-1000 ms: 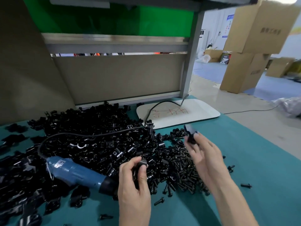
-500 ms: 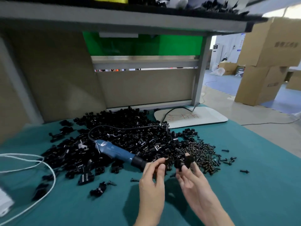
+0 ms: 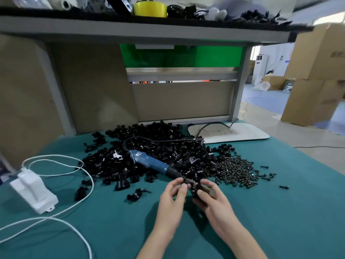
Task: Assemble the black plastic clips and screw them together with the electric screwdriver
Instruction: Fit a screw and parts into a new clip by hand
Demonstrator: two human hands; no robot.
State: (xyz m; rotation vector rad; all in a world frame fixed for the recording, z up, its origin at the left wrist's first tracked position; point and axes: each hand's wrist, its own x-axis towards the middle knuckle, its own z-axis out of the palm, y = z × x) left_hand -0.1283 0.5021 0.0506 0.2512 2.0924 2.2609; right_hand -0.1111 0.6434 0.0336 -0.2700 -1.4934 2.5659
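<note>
Now, through my head camera: my left hand (image 3: 173,199) and right hand (image 3: 212,200) meet low over the teal bench (image 3: 280,221), fingers (image 3: 183,188) of both curled and pinching black clip pieces (image 3: 194,187) between them; the blue electric screwdriver (image 3: 151,162) lies on the heap of black clips (image 3: 158,144) just behind my hands; the screws (image 3: 237,171) are piled to its right; a white adapter (image 3: 32,189) sits well apart, at my left
</note>
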